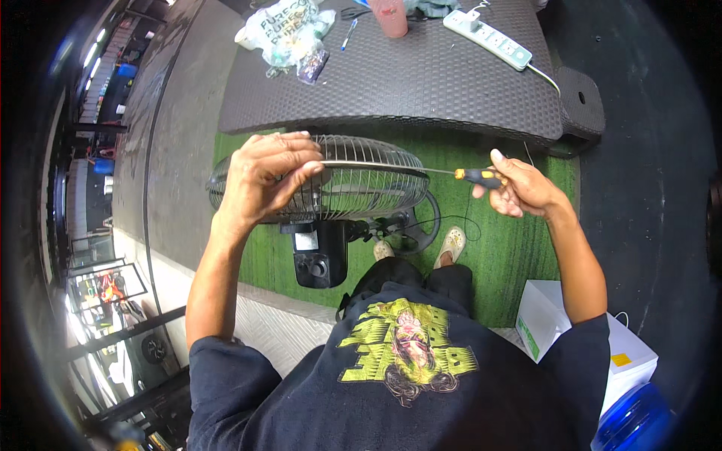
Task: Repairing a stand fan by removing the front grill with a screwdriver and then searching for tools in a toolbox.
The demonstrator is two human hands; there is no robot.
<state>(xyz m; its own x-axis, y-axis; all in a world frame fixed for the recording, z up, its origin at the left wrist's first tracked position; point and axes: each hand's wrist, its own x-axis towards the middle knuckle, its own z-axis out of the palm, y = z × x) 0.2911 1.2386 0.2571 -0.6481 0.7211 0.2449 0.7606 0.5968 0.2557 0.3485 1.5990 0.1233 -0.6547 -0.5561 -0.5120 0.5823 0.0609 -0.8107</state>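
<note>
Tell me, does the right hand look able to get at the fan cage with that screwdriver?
Probably yes: the right hand holds the screwdriver with its shaft pointing at the right edge of the fan cage, and nothing visible blocks the way.

We see a black fan [350, 197], its rounded wire cage turned edge-on to us, with a rim band running across between the two halves. Behind the cage, on our side of it, sits the fan's boxy black motor housing [320, 259], bearing a pale label and a round knob. Right of the fan we see a screwdriver [481, 177], black-and-yellow handled, nearly level, its slim shaft pointing at the cage's rim; whether it touches, we cannot tell.
</note>
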